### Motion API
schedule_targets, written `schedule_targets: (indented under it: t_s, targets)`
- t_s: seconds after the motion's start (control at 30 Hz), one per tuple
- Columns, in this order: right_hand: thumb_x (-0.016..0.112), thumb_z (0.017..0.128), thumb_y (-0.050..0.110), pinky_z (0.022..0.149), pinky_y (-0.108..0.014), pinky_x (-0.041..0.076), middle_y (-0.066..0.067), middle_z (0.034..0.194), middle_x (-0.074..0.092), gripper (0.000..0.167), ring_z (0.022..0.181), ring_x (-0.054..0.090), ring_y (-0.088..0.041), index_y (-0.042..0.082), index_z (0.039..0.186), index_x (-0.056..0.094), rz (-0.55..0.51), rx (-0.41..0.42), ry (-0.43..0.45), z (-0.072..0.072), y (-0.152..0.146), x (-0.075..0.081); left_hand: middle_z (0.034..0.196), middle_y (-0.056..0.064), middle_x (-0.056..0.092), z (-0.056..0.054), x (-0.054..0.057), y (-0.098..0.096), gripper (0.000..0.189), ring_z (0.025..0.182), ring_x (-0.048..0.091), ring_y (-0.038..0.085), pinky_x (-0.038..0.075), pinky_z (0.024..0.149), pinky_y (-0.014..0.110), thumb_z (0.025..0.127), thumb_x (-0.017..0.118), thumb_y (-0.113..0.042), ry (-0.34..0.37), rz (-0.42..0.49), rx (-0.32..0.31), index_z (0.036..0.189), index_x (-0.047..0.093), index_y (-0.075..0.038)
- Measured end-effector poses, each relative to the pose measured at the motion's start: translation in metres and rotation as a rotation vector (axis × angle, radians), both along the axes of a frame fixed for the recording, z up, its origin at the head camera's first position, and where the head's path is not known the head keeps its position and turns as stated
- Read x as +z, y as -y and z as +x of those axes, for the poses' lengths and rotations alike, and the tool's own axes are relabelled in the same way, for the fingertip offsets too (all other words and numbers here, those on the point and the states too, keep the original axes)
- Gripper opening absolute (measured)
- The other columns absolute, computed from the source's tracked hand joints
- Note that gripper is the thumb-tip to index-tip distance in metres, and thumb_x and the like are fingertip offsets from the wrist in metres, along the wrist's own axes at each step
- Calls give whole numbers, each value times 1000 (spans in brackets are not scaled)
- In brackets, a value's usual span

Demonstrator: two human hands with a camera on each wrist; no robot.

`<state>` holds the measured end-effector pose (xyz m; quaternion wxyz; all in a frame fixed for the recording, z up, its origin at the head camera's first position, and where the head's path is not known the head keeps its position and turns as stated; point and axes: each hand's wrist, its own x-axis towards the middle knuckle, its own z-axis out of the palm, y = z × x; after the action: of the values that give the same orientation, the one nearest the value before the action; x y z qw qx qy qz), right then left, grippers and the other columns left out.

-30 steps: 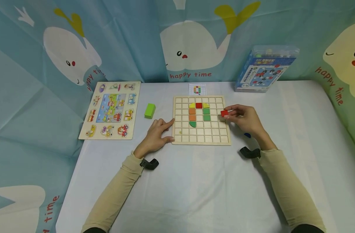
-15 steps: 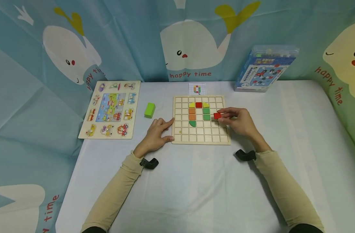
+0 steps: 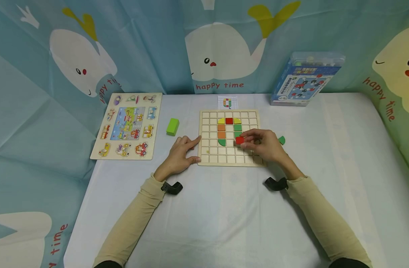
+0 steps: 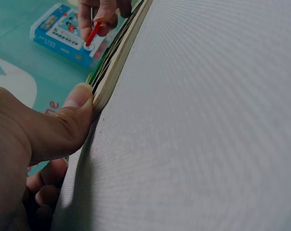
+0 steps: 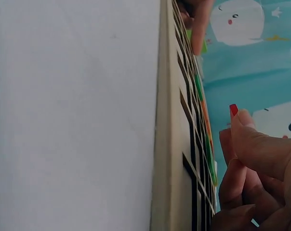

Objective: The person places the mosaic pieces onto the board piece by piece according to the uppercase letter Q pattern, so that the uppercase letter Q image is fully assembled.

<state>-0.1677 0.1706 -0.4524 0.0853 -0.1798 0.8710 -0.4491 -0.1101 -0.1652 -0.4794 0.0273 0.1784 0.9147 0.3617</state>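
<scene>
My right hand (image 3: 265, 145) pinches a small red square tile (image 3: 239, 140) between thumb and fingertips, over the wooden grid board (image 3: 231, 159). The tile overlaps the cell just below two green square tiles (image 3: 237, 127) in the head view. In the right wrist view the red tile (image 5: 233, 110) stands edge-on at the thumb tip, above the board's surface. My left hand (image 3: 180, 154) rests at the board's left edge, thumb and index finger stretched out against it. Also on the board are yellow corner pieces, a red square (image 3: 229, 121), two orange squares (image 3: 221, 131) and a green quarter-round piece (image 3: 222, 142).
Behind the board lies a small pattern card (image 3: 227, 102). A light green block (image 3: 172, 127) and a vehicle picture puzzle (image 3: 124, 149) are to the left. To the right, a green piece (image 3: 282, 140) shows beside my wrist. A blue box (image 3: 305, 83) stands at the back.
My right hand has carried the red tile leftward and slightly toward me, from the board's right edge to below the green squares. My left hand has stayed in place.
</scene>
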Motion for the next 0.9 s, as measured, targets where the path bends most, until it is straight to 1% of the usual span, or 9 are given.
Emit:
schedule_targets:
  t_s: [0.1, 0.23, 0.37, 0.5, 0.6, 0.73, 0.9]
  targets:
    - [85, 92, 15, 71, -18, 50, -13, 100, 76, 30, 83, 66, -19, 4, 119, 78, 12, 9, -1, 2, 4, 0, 101, 8, 51, 0, -1, 0, 83, 91, 35, 21, 28, 85, 33, 87, 86, -20, -5, 0, -1, 159, 48, -7]
    - [84, 92, 12, 71, -18, 50, -13, 98, 76, 28, 83, 66, -19, 3, 117, 78, -1, 24, -8, 3, 7, 0, 101, 7, 51, 0, -2, 1, 83, 91, 35, 21, 28, 85, 33, 87, 86, -20, -7, 1, -1, 159, 48, -7]
    - [85, 91, 11, 68, -19, 47, -11, 93, 76, 26, 79, 64, -16, 3, 115, 79, 0, 46, -54, 4, 10, -1, 101, 7, 51, -1, -3, 1, 82, 91, 35, 21, 28, 84, 33, 87, 86, -19, -3, 4, 1, 159, 48, -7]
    - [87, 89, 13, 67, -22, 45, -7, 88, 73, 26, 75, 59, -18, 6, 113, 80, 36, 56, -99, 3, 14, -1, 101, 7, 51, -1, -3, 1, 82, 91, 35, 21, 28, 84, 33, 87, 87, -19, -7, 4, 2, 159, 48, -7]
    - [88, 89, 13, 69, -22, 45, -9, 92, 74, 27, 77, 60, -21, 6, 113, 80, 59, 54, -111, 3, 17, -2, 101, 7, 51, -1, -4, 2, 83, 91, 35, 21, 28, 85, 33, 87, 87, -19, -7, 3, 2, 159, 48, -7]
    - [88, 88, 13, 71, -24, 46, -13, 102, 75, 30, 79, 60, -23, 4, 115, 79, 86, 54, -135, 2, 20, -2, 101, 7, 51, -1, -3, 1, 83, 91, 35, 21, 28, 85, 33, 87, 87, -19, -2, 5, 0, 159, 48, -8]
    - [89, 88, 13, 71, -30, 47, -14, 104, 75, 30, 78, 59, -24, 3, 115, 80, 131, 57, -162, 2, 23, -1, 101, 7, 51, -1, -3, 1, 84, 91, 35, 21, 28, 84, 33, 86, 87, -20, -4, 0, -4, 160, 47, -8]
